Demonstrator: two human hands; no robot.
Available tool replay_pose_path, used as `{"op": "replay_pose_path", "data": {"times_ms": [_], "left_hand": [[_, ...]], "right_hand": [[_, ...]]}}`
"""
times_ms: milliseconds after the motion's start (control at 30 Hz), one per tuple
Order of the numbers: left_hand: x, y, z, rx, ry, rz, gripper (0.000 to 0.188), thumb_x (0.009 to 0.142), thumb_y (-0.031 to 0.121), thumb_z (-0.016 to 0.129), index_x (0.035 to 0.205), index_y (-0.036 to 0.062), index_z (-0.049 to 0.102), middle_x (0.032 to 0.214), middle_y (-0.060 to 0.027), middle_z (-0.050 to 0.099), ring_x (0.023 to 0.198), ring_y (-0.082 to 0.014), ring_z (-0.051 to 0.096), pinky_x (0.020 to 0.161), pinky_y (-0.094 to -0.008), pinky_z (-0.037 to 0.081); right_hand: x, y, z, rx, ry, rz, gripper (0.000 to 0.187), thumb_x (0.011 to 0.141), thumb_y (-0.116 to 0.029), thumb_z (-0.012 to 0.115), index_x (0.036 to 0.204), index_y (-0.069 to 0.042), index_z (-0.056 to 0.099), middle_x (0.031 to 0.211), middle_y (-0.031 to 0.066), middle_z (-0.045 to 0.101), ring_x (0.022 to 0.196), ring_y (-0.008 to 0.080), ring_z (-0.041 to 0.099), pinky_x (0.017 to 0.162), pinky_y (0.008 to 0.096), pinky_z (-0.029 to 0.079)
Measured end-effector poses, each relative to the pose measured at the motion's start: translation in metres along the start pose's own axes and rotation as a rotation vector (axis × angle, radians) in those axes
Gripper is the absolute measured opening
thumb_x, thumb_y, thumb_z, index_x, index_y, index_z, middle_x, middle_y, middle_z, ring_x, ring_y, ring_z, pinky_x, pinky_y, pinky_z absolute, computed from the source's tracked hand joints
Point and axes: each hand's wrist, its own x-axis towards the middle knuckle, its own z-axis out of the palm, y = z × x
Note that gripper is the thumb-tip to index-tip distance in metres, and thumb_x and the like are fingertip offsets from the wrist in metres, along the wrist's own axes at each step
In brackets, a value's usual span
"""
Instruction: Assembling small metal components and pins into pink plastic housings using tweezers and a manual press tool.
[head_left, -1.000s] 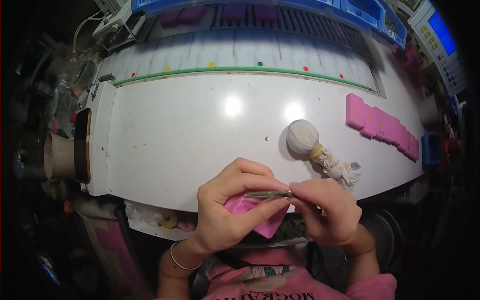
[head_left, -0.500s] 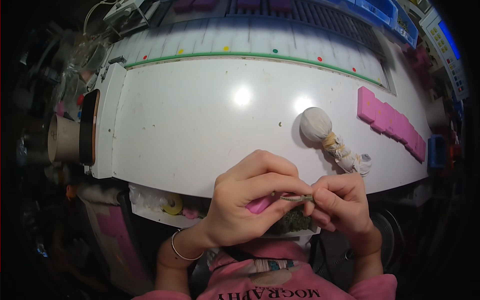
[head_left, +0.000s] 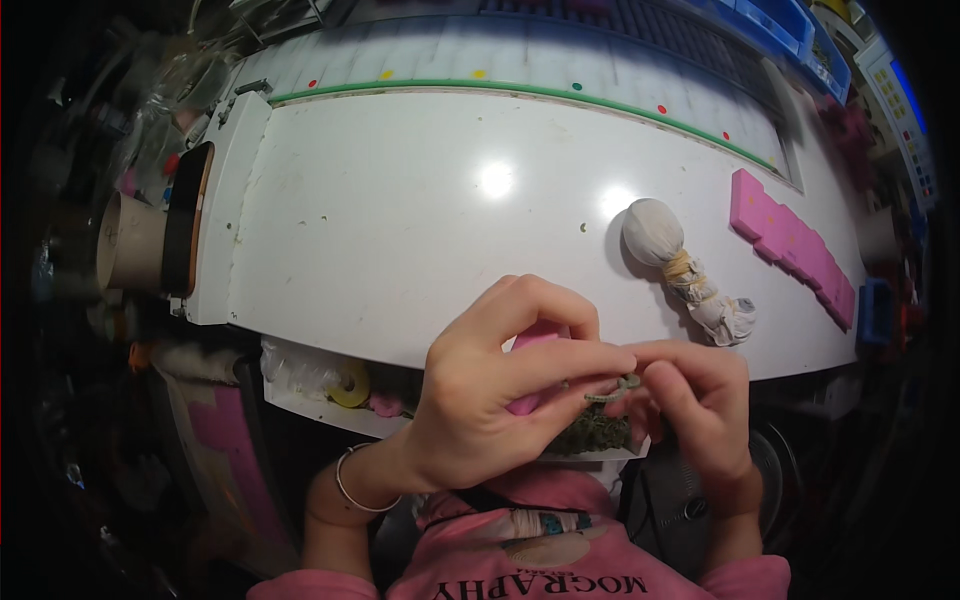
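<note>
Above the table's front edge, my left hand (head_left: pixel 510 385) is closed round a pink block (head_left: pixel 535 338), mostly hidden by the fingers. Between its fingertips and those of my right hand (head_left: pixel 700 405) sits a small curved greenish strip (head_left: pixel 605 397), too small to name more exactly. The fingers of my right hand are curled, with thumb and index finger at the strip's right end. A ball-headed bundle (head_left: pixel 655 232) wrapped in pale cloth and tied with yellowish bands lies on the white table (head_left: pixel 420 220), beyond my right hand.
An open drawer (head_left: pixel 400 425) below the table edge holds green bits (head_left: pixel 595 435) and a yellow ring (head_left: pixel 348 385). Overlapping pink blocks (head_left: pixel 790 240) lie at the right. A dark phone-like slab (head_left: pixel 187 220) and a cardboard tube (head_left: pixel 130 245) stand left. Blue bins (head_left: pixel 770 25) are at the back right.
The view has shifted slightly. More of the pink block shows above my left fingers. The strip's right end has tilted up, and my right thumb has drawn back a little from it.
</note>
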Motion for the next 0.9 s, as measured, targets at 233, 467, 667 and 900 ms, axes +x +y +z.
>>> {"op": "replay_pose_path", "data": {"times_ms": [233, 467, 667, 900], "left_hand": [[0.001, 0.003, -0.002, 0.115, -0.007, 0.138, 0.027, 0.063, -0.004, 0.073, 0.089, 0.0042, 0.071, 0.086, -0.0047, 0.051, 0.072, -0.0136, 0.054, 0.062, -0.0252, 0.045], [-0.009, 0.008, -0.007, 0.183, 0.123, 0.009, 0.028, 0.07, 0.003, 0.073, 0.097, 0.0008, 0.067, 0.084, -0.0077, 0.055, 0.072, -0.0147, 0.054, 0.063, -0.0254, 0.045], [-0.013, 0.03, -0.012, -0.09, 0.172, -0.168, 0.009, 0.075, -0.001, 0.065, 0.083, -0.0005, 0.067, 0.083, -0.0095, 0.056, 0.074, -0.0153, 0.057, 0.066, -0.0261, 0.046], [-0.013, 0.031, -0.011, -0.064, 0.136, -0.146, 0.012, 0.071, -0.004, 0.067, 0.082, 0.0, 0.067, 0.082, -0.0093, 0.056, 0.074, -0.0166, 0.057, 0.069, -0.0279, 0.047]], "right_hand": [[0.01, 0.004, -0.001, 0.759, -0.128, 0.142, 0.013, 0.089, -0.002, 0.053, 0.094, 0.009, 0.058, 0.07, 0.0137, 0.062, 0.048, 0.0106, 0.054, 0.04, 0.0202, 0.04], [0.005, 0.006, 0.01, 0.749, -0.04, 0.033, 0.011, 0.086, 0.004, 0.053, 0.095, 0.011, 0.052, 0.074, 0.0182, 0.062, 0.056, 0.0194, 0.062, 0.046, 0.0248, 0.051], [0.002, 0.006, 0.016, 0.799, -0.011, -0.057, 0.012, 0.086, 0.007, 0.051, 0.097, 0.011, 0.049, 0.076, 0.0214, 0.062, 0.06, 0.0234, 0.064, 0.05, 0.0284, 0.054], [-0.002, 0.008, 0.017, 0.793, 0.0, -0.098, 0.011, 0.087, 0.006, 0.05, 0.097, 0.011, 0.048, 0.076, 0.0228, 0.061, 0.061, 0.0241, 0.064, 0.051, 0.0292, 0.055]]}}
